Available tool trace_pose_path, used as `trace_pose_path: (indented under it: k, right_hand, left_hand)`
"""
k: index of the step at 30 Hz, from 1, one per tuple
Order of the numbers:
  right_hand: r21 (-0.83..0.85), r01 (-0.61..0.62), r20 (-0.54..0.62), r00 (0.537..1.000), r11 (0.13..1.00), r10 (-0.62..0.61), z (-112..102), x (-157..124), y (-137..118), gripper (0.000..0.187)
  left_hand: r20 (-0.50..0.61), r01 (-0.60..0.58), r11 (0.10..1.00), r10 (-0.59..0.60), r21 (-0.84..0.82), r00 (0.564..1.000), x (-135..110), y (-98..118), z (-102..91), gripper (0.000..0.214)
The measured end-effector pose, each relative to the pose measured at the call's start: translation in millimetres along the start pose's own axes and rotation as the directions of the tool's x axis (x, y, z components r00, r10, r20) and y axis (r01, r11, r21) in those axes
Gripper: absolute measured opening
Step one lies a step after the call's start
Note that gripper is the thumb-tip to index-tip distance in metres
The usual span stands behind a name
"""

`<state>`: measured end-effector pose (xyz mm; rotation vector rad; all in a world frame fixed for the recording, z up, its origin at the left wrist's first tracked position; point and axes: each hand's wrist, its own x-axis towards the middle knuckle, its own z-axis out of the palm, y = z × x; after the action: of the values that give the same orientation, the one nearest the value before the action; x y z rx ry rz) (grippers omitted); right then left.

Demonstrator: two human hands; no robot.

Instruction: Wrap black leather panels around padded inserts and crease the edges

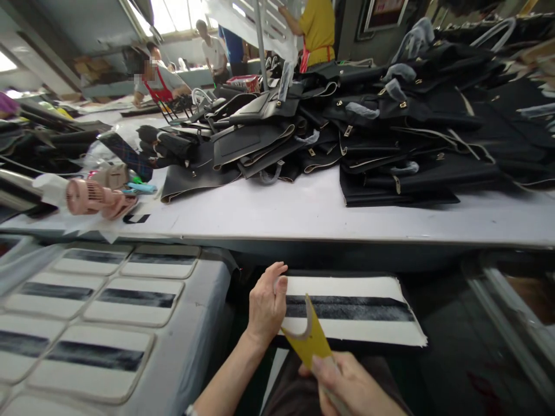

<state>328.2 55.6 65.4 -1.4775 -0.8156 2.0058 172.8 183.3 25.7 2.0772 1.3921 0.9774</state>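
Before the white worktop (281, 214) lies a striped panel (355, 309), the left hand (266, 303) at its left end, seemingly steadying it, grip unclear, while the right hand (347, 378) clasps a notched yellow tool (315, 335)

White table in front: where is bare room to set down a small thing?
Along the near edge of the white table, a bare band runs rightward from the black scrap beside the pink fan, in front of the heaped black pieces. Those pieces crowd the space behind; the fan and blue item crowd the left.
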Motion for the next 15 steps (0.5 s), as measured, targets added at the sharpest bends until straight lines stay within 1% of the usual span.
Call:
trace_pose_path:
  k: [1, 2, 3, 4, 5, 6, 7, 9, 11, 13, 15]
  right_hand:
    - [-0.063, 0.003, -0.013, 1.0, 0.998, -0.003, -17, -2, -15, 0.073]
    - [-0.133, 0.054, -0.055, 0.997, 0.99, -0.062, -36, 0, -33, 0.071]
    - [-0.227, 0.14, -0.127, 0.977, 0.964, -0.172, -57, 5, -52, 0.069]
    - [-0.371, 0.203, -0.19, 0.938, 0.906, -0.288, -78, 12, -72, 0.065]
    - [-0.554, 0.223, -0.234, 0.883, 0.802, -0.407, -99, 22, -93, 0.059]
    - [-0.726, 0.191, -0.261, 0.813, 0.661, -0.521, -119, 34, -112, 0.052]
    - [-0.842, 0.103, -0.273, 0.765, 0.53, -0.584, -137, 46, -129, 0.047]
    - [-0.881, 0.015, -0.322, 0.712, 0.472, -0.624, -167, 70, -155, 0.042]
    - [-0.898, -0.028, -0.337, 0.686, 0.44, -0.645, -186, 92, -169, 0.042]
    - [-0.914, -0.013, -0.304, 0.682, 0.405, -0.665, -197, 109, -174, 0.036]
    - [-0.923, 0.04, -0.257, 0.677, 0.382, -0.69, -203, 116, -171, 0.03]
  left_hand:
    - [0.001, 0.027, 0.999, -0.027, -0.041, 1.0, 0, 0, -2.5, 0.034]
    - [0.007, 0.048, 0.997, -0.047, -0.066, 0.999, -1, 0, -4.8, 0.037]
    - [0.019, 0.061, 0.995, -0.06, -0.073, 0.998, -4, 1, -6.6, 0.04]
    - [0.033, 0.062, 0.997, -0.06, -0.051, 0.998, -8, 3, -7.8, 0.044]
    - [0.049, 0.046, 0.999, -0.046, 0.009, 0.998, -14, 4, -8.1, 0.049]
    - [0.063, 0.008, 0.995, -0.014, 0.099, 0.998, -20, 6, -7.5, 0.053]
    - [0.076, -0.038, 0.979, 0.023, 0.199, 0.997, -26, 6, -6.2, 0.059]
    - [0.093, -0.153, 0.923, 0.128, 0.354, 0.987, -36, 4, -1.5, 0.07]
    - [0.094, -0.223, 0.876, 0.202, 0.429, 0.975, -39, -3, 4.7, 0.077]
    - [0.094, -0.27, 0.86, 0.255, 0.432, 0.962, -37, -14, 10.8, 0.079]
    - [0.11, -0.316, 0.859, 0.297, 0.403, 0.949, -33, -28, 16.3, 0.082]
